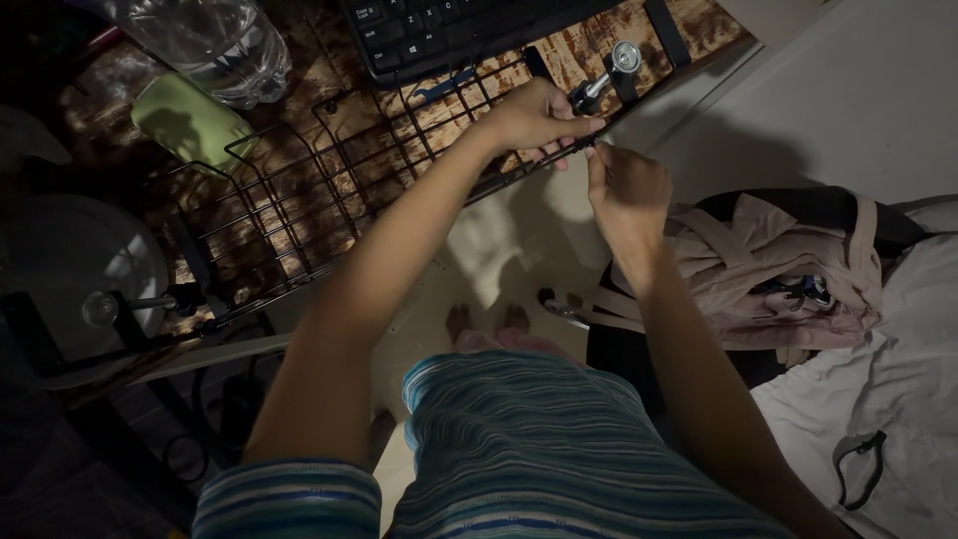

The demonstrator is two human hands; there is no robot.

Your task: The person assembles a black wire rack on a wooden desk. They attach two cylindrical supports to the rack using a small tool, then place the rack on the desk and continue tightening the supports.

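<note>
From the head camera, looking straight down over your striped shirt [519,449], the work sits at the near edge of the black wire rack [299,200] — a grid tray lying on the scorched-looking wooden desk [599,50]. The rack's long axis runs on a diagonal, from lower left by the clamp knob [100,307] up to the right toward the other screw clamp [609,70]. Your hands meet at the rack's upper right end, right on its front edge wire, so the spot lies ahead of you and a little right of your midline.

Your left hand [534,115] reaches across from the left, forearm stretched along the same diagonal as the rack. Its fingers are curled nearly closed, tips pinched onto the rack's edge wire or something small and dark at it — the light is too dim to tell which. Your right hand [624,190] comes up from below, also nearly closed, thumb and forefinger pinched at the same point, just touching the left hand's fingertips. What it grips is hidden; it may be a thin tie or the wire itself.

Both hands are equally near the spot; neither is free.

Around them: a black keyboard [449,30] just beyond the rack, a clear plastic bottle [215,40] and a green pad [190,120] at upper left, a beige bag [768,279] on the right, and your bare feet [489,321] on the pale floor below.
</note>
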